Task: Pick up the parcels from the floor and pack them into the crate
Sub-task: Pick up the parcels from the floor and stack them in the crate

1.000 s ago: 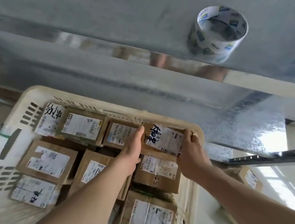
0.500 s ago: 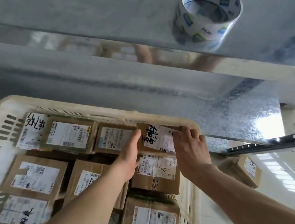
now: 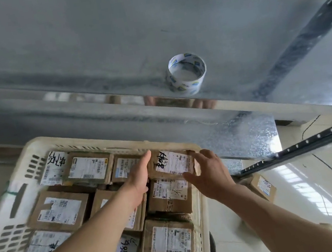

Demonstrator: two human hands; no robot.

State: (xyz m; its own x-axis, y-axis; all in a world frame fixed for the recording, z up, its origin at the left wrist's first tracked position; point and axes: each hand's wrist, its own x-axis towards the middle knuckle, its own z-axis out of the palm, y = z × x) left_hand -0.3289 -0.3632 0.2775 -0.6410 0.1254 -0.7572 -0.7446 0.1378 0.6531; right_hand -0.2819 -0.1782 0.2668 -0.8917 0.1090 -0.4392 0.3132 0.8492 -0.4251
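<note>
both hands w/ straight fingers, left hand (image 3: 139,181) and right hand (image 3: 209,173), flank corner parcel (image 3: 170,162) in full crate (image 3: 17,194); tape roll (image 3: 187,73) on metal shelf (image 3: 102,48) beyond.

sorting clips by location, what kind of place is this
Probably a parcel sorting or storage room: a cream slotted plastic crate packed with labelled brown cardboard parcels, a printed packing-tape roll on a galvanised metal shelf.

Glossy pale floor (image 3: 307,201) carries two loose parcels (image 3: 262,187), metal shelf (image 3: 102,48) a tape roll (image 3: 187,73)
</note>
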